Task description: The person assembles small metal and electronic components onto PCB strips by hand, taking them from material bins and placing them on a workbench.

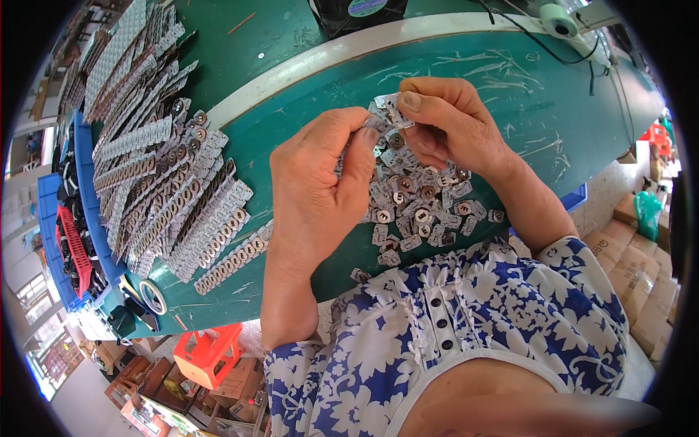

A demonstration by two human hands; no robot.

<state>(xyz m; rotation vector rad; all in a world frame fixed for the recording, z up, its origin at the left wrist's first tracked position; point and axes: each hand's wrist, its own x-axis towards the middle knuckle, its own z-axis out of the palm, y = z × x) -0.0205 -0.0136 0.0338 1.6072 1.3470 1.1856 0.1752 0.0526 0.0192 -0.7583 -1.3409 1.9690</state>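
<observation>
My left hand [320, 175] is closed, thumb against bent fingers, on a strip of small silvery circuit boards that its palm mostly hides. With thumb and fingers, my right hand [455, 120] pinches a small circuit board [393, 113] by the left fingertips. The two hands almost meet over the green table; whether their pieces are joined, I cannot tell. Beneath them lies a loose pile of small separate boards [411, 200], many with a round metal part. To the left, a large heap of unbroken board strips [167, 189] is stacked crosswise.
Blue bins [87, 189] and a red basket [75, 247] stand past the table's left end. A tape roll [151, 297] lies on the near left corner. A white rail [320, 58] crosses the far side, beyond it a black bag [349, 16]. An orange stool [209, 353] stands below.
</observation>
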